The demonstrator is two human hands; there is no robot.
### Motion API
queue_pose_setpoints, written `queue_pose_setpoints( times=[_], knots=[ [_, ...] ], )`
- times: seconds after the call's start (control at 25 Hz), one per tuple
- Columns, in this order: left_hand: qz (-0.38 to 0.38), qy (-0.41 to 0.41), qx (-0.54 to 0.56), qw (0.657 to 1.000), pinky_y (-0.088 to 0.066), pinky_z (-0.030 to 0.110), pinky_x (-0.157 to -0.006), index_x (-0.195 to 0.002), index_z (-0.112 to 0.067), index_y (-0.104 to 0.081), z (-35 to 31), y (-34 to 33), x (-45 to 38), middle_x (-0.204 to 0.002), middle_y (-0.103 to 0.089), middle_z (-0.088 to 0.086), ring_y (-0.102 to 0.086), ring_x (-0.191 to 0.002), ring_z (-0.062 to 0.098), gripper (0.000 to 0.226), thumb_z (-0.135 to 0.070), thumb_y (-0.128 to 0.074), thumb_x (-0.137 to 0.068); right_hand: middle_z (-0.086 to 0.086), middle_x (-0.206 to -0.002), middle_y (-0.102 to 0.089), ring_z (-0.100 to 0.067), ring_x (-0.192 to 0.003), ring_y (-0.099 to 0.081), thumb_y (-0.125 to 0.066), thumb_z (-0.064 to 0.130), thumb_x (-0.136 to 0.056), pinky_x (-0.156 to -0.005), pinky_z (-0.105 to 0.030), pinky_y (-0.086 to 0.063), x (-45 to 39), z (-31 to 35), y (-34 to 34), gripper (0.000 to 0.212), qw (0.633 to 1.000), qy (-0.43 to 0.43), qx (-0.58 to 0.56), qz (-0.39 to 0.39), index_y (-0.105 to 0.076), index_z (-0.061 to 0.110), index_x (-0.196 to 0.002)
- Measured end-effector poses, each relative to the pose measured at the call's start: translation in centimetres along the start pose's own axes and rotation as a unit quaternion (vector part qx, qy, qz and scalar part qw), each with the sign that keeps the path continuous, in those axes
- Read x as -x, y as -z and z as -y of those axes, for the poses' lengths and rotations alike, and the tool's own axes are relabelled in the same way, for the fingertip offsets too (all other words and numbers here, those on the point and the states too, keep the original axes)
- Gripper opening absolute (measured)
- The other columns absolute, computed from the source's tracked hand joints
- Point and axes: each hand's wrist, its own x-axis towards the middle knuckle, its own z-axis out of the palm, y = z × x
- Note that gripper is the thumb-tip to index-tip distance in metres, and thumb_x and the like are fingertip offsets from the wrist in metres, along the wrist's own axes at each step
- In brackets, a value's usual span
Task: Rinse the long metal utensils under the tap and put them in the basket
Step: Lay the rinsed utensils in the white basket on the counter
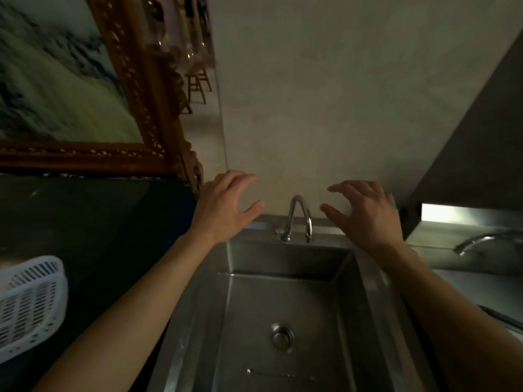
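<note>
Both hands, left (223,205) and right (368,213), hover spread and empty flanking the tap (300,216) at 12 o'clock, likely readying. Basket (31,304) at 9 o'clock; a possible utensil (501,318) at 3 o'clock.

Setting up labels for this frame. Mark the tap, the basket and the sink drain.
tap (300,211): head view, on the curved top of the spout.
basket (31,304): head view, on its white slotted side wall.
sink drain (281,336): head view, on the round metal fitting in the basin floor.

Gilt-framed painting (56,80) leans at left; wooden stool (198,83) stands beyond.
</note>
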Motion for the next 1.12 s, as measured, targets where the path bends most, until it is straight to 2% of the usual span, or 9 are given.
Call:
queue_pose_setpoints(
  times=[0.2,0.36,0.52,0.64,0.72,0.96,1.12],
  knots=[
    [-0.004,0.008,0.036,0.999,-0.042,0.035,-0.093,-0.125,-0.026,-0.052,-2.1,-3.3,0.9,-0.123,-0.053,-0.001,-0.051,-0.113,0.016,0.049,-0.051,-0.054,-0.083,-0.001,-0.128,-0.061,-0.03,-0.119,-0.05,-0.062,0.051,-0.085,-0.093,-0.045,-0.04,1.8,-3.5,-0.8,0.042,1.0,-0.013,-0.011,0.022,-0.062,0.03,-0.122],
    [0.014,0.006,0.014,1.0,-0.045,0.037,-0.089,-0.124,-0.025,-0.052,-1.5,-6.0,2.8,-0.12,-0.055,-0.001,-0.053,-0.108,0.017,0.049,-0.055,-0.051,-0.084,-0.001,-0.128,-0.059,-0.029,-0.118,-0.05,-0.059,0.053,-0.086,-0.093,-0.046,-0.041,4.3,-4.5,-3.3,0.043,0.997,-0.022,-0.027,0.062,-0.06,0.031,-0.123],
    [0.054,0.044,0.049,0.996,-0.035,0.021,-0.089,-0.122,-0.024,-0.056,0.4,-9.5,5.7,-0.12,-0.055,0.0,-0.052,-0.108,0.015,0.045,-0.047,-0.059,-0.083,-0.001,-0.125,-0.06,-0.028,-0.117,-0.05,-0.054,0.057,-0.085,-0.093,-0.047,-0.043,7.1,-5.6,-7.2,0.044,0.991,-0.044,0.005,0.127,-0.056,0.034,-0.122],
    [0.085,0.058,0.049,0.993,-0.048,0.037,-0.087,-0.117,-0.026,-0.058,2.2,-13.3,8.7,-0.114,-0.057,-0.001,-0.055,-0.106,0.018,0.042,-0.049,-0.057,-0.082,-0.002,-0.124,-0.06,-0.028,-0.115,-0.051,-0.054,0.055,-0.085,-0.091,-0.045,-0.043,9.8,-6.3,-10.1,0.044,0.981,-0.066,0.001,0.181,-0.057,0.033,-0.123],
    [0.103,0.071,0.046,0.991,-0.049,0.041,-0.083,-0.111,-0.026,-0.062,3.6,-16.3,10.8,-0.107,-0.06,-0.001,-0.059,-0.1,0.02,0.038,-0.048,-0.058,-0.08,-0.001,-0.126,-0.06,-0.027,-0.116,-0.051,-0.057,0.052,-0.086,-0.091,-0.044,-0.042,11.8,-6.5,-12.6,0.042,0.972,-0.072,0.007,0.222,-0.059,0.032,-0.123],
    [0.214,0.093,0.046,0.971,-0.05,0.036,-0.08,-0.097,-0.029,-0.068,6.3,-25.9,18.7,-0.096,-0.065,-0.005,-0.061,-0.091,0.02,0.027,-0.044,-0.06,-0.076,-0.006,-0.119,-0.064,-0.031,-0.111,-0.054,-0.061,0.041,-0.088,-0.088,-0.043,-0.042,19.3,-8.0,-22.1,0.036,0.941,-0.085,-0.021,0.327,-0.063,0.022,-0.119],
    [0.317,0.104,0.036,0.942,-0.049,0.04,-0.08,-0.094,-0.031,-0.069,7.9,-33.4,24.6,-0.095,-0.067,-0.006,-0.061,-0.091,0.021,0.024,-0.042,-0.06,-0.075,-0.004,-0.129,-0.058,-0.029,-0.12,-0.048,-0.056,0.041,-0.091,-0.095,-0.041,-0.036,24.2,-9.3,-29.5,0.037,0.897,-0.099,-0.003,0.431,-0.061,0.028,-0.125]
  ],
)
